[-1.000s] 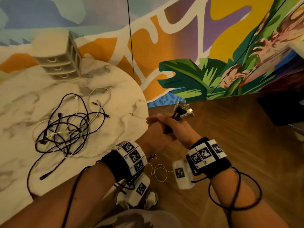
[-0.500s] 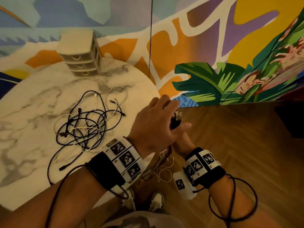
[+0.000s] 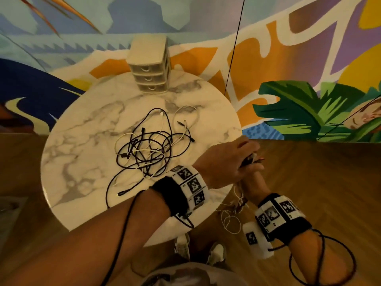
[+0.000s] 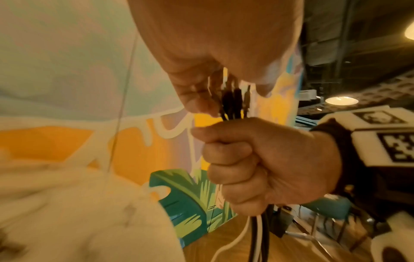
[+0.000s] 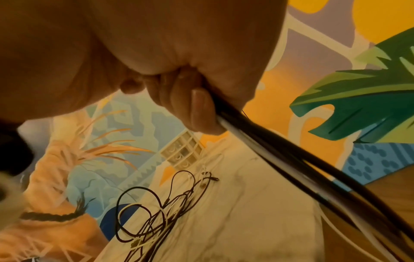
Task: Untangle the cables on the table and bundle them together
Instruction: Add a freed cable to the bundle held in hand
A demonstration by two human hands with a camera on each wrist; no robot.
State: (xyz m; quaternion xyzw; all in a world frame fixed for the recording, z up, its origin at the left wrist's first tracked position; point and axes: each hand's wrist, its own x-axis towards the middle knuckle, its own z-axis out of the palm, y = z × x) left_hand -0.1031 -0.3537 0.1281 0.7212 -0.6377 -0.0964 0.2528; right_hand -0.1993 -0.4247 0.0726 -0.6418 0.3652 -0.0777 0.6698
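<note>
A tangle of black and white cables (image 3: pixel 148 149) lies in the middle of the round marble table (image 3: pixel 78 153); the right wrist view shows the tangle (image 5: pixel 154 216) too. Just off the table's right edge, my right hand (image 3: pixel 254 175) grips a bundle of cables (image 5: pixel 289 156) in its fist (image 4: pixel 257 163). The bundle's dark plug ends (image 4: pixel 232 101) stick up out of the fist. My left hand (image 3: pixel 228 157) lies over them, its fingers (image 4: pixel 197 99) and thumb pinching the plugs. The rest of the bundle hangs down in loops (image 3: pixel 232 215) below the hands.
A small beige drawer unit (image 3: pixel 149 67) stands at the table's far edge against the painted wall. A thin black cord (image 3: pixel 233 52) hangs down in front of the wall behind the table. Wooden floor (image 3: pixel 309 182) lies to the right, and my shoes (image 3: pixel 216 252) show below.
My left hand has come up over the right fist and now covers the plug ends that stood bare a second ago. The head view has swung left, bringing more of the table in.
</note>
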